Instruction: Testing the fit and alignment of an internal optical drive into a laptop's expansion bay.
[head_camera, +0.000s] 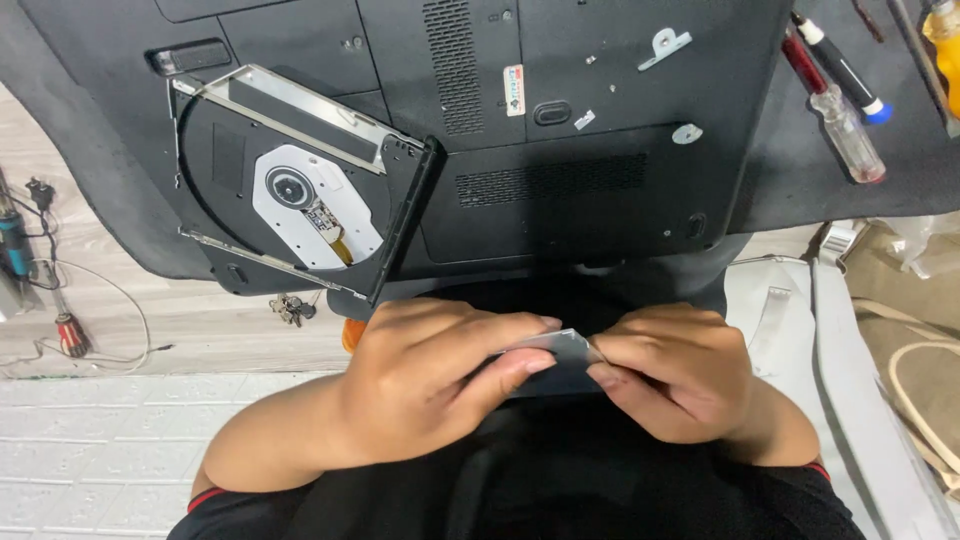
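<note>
Thin grey plate (562, 345), low centre, pinched at both ends, long axis running 9 to 3 o'clock, near edge tilted up. Left hand (430, 375) curled, fingers (525, 365) closed on its 9 o'clock end; right hand (680, 370) gripping the 3 o'clock end. At 12 o'clock, upturned laptop (560, 190) with drive tray (300, 190) pulled out. Screwdrivers (840, 100) at 2 o'clock.
</note>
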